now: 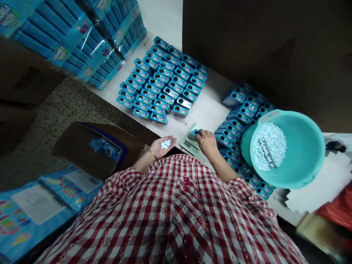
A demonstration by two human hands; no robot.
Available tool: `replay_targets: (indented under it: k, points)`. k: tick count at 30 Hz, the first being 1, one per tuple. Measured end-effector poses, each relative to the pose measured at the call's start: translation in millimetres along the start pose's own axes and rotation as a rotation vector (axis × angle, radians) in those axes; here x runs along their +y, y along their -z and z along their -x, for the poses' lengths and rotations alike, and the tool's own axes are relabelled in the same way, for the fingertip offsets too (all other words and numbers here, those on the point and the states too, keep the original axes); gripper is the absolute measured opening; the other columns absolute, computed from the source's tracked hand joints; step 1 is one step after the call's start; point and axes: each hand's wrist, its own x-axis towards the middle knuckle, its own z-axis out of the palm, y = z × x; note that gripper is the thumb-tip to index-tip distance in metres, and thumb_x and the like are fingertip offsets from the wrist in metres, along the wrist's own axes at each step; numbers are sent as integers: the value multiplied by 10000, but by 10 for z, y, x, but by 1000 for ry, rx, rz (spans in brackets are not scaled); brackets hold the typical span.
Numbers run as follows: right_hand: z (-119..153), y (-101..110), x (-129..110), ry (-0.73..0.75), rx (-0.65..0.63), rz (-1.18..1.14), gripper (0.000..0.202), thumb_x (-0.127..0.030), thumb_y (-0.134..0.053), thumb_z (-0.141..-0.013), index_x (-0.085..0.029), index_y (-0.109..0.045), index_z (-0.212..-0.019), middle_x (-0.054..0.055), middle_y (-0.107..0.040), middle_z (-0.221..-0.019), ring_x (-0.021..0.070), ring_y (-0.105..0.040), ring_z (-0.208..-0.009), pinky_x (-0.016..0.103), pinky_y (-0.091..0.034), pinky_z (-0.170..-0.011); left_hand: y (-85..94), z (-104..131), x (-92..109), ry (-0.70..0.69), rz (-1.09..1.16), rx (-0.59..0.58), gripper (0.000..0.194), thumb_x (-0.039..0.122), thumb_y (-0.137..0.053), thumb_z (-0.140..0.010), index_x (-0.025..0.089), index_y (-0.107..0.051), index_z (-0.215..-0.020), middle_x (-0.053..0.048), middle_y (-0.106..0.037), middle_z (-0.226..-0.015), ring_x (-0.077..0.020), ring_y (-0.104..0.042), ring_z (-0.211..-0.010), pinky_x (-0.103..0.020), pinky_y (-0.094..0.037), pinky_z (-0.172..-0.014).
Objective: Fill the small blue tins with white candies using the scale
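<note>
Left grip (162, 147): palm up, fingers apart, not closed on anything; small white pieces (165, 144) lie loose in it.
Right grip (208, 142): fingers touch the right part of a blue tin (193, 134); clamped or just resting, can't tell, fingertips partly hidden.
Palm care: best held level, slightly cupped; a loose pile like this would likely roll off a tilt.
Tin care: light touch, upright; pressing down would probably upset the scale.
Tin place: on the pale scale (188, 146), near edge of table (211, 106), between both hands.
Tin look: blue, small, partly covered by fingers; print unreadable here.
Similar tins: far-left group (154, 82) and right group (224, 140), blue sides, dark round hole in top, colourful labels.
Tub (301, 150): turquoise, to the right; more white pieces inside, grey strip (266, 154) among them.
</note>
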Motion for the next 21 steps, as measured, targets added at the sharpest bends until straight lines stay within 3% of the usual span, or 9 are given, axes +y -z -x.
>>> replay_targets:
  k: [4, 8, 11, 16, 21]
  points:
    - [65, 12, -259, 20, 77, -138, 301, -258, -428, -916, -155, -576, -1158, 153, -521, -1269, 267, -451, -1041, 386, -375, -842, -98, 13, -103, 59, -58, -64, 286, 96, -370, -878, 49, -631, -985, -140, -703, -814, -184, -688, -773, -297, -550, -732]
    - [28, 68, -674, 265, -43, -313, 321, -199, -383, -928, -126, -557, -1188, 144, -576, -1167, 227, -497, -1003, 350, -429, -852, -111, 33, -214, 162, -49, -83, 356, 156, -302, -920, 52, -622, -1038, -122, -701, -816, -188, -683, -797, -321, -540, -771]
    - [-27, 36, -916, 334, -122, -378, 332, -138, -369, -920, -87, -526, -1208, 151, -570, -1144, 218, -505, -1040, 340, -445, -869, -47, 49, -268, 196, -44, -24, 394, 209, -280, -939, 59, -609, -1096, -107, -700, -806, -193, -682, -782, -331, -542, -770]
    - [-24, -92, -1003, 381, -180, -404, 272, -142, -388, -921, -84, -551, -1130, 147, -570, -1097, 219, -534, -1013, 332, -467, -812, 37, 106, -299, 185, -133, 96, 375, 210, -322, -929, 57, -621, -1094, -91, -695, -720, -190, -672, -645, -322, -555, -664]
    - [13, -163, -1004, 435, -158, -378, 236, -142, -379, -930, -116, -599, -1012, 130, -585, -1051, 206, -546, -1008, 311, -462, -775, 49, 117, -326, 175, -143, 118, 344, 169, -356, -908, 62, -653, -1044, -80, -689, -678, -178, -654, -572, -301, -550, -598]
